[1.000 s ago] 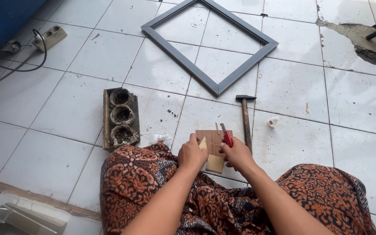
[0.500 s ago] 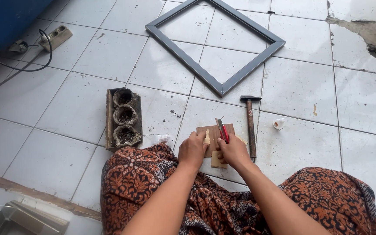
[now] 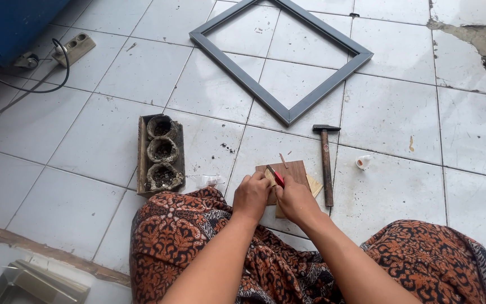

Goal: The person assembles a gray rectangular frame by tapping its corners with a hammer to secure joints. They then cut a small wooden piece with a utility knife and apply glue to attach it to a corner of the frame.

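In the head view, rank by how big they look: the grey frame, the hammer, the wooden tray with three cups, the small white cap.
1. Grey frame
2. Tray
3. Hammer
4. White cap

You sit on glossy white floor tiles (image 3: 400,107); the grey frame (image 3: 288,115) looks like matt metal, the board (image 3: 291,171) smooth brown wood, the hammer (image 3: 326,163) wooden-handled with dark metal head.

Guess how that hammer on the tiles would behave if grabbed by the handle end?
The hammer is probably head-heavy: its dark metal head sits at the far end of a long wooden handle, so it may tip forward. It looks stiff. Lying flat on the tile floor, it seems unlikely to roll.
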